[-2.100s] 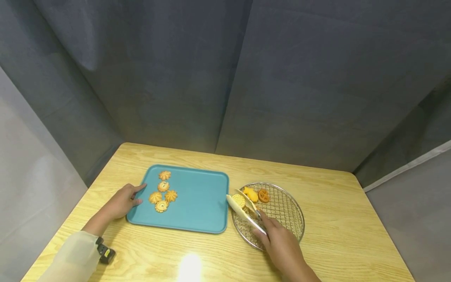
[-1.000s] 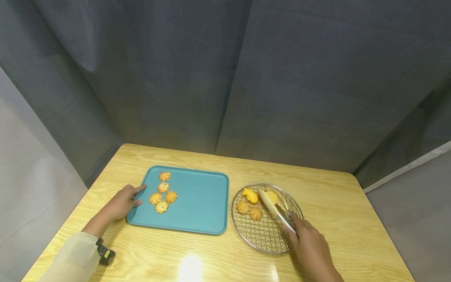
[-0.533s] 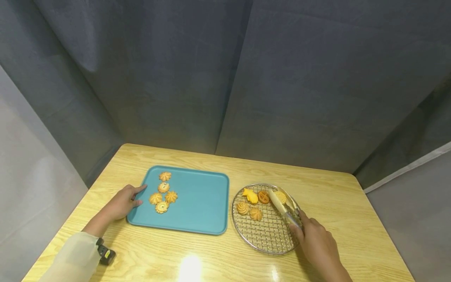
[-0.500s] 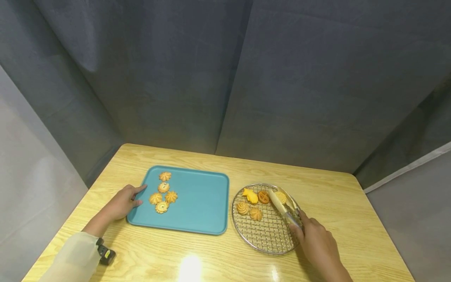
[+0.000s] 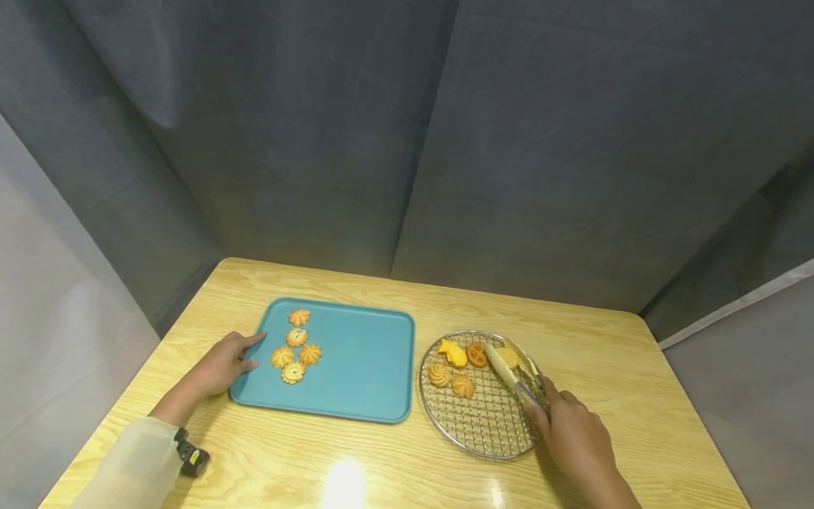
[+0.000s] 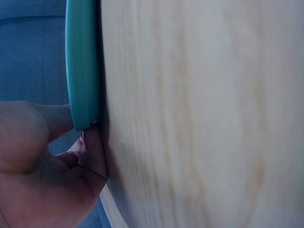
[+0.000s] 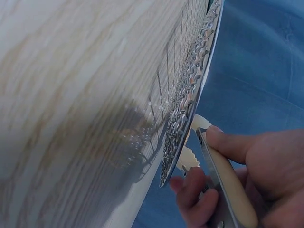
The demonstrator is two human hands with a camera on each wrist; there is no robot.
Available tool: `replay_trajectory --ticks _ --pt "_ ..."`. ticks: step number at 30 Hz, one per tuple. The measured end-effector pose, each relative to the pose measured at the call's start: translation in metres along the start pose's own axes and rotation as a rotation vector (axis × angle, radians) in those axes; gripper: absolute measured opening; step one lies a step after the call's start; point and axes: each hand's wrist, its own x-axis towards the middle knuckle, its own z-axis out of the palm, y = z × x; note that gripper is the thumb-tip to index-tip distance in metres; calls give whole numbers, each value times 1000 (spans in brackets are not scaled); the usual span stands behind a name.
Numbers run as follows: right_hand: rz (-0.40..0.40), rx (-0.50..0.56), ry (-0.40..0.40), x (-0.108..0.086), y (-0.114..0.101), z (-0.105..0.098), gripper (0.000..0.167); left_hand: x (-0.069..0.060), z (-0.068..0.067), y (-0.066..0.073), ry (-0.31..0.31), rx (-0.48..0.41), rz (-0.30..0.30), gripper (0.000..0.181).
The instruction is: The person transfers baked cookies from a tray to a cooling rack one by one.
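My left hand point(image 5: 222, 364) grips the left edge of a teal tray point(image 5: 365, 367); in the left wrist view the thumb and fingers lie on opposite sides of its rim. Several piped cookies point(image 5: 293, 372) lie at the tray's left. My right hand point(image 5: 575, 431) holds tongs point(image 5: 524, 394) with cream tips, one tip on each side of a round yellow biscuit point(image 5: 507, 358) on the wire rack point(image 5: 490, 431). Beside it on the rack lie a pretzel-shaped cookie point(image 5: 477, 355), a fish-shaped cracker point(image 5: 453, 353), a swirled cookie point(image 5: 439, 375) and a ridged cookie point(image 5: 463, 386).
The tray and the round rack stand side by side on a wooden table point(image 5: 254, 452), with a narrow gap between them. Grey curtains point(image 5: 318, 141) hang behind the table. A black device point(image 5: 191, 456) is strapped to my left wrist.
My right hand has moved the tongs and the round biscuit from the rack's left edge to its right side, past the pretzel-shaped cookie. The tong tips now stand slightly wider. My left hand stays put.
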Motion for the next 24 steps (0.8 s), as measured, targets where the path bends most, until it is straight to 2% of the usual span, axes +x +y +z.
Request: replay_trajectory --ticks 7,24 --pt "33 1 -57 2 0 -2 66 0 -1 2 -1 7 -10 59" --pt "6 -2 -7 1 3 -6 68 -1 -1 2 -4 13 -16 59"
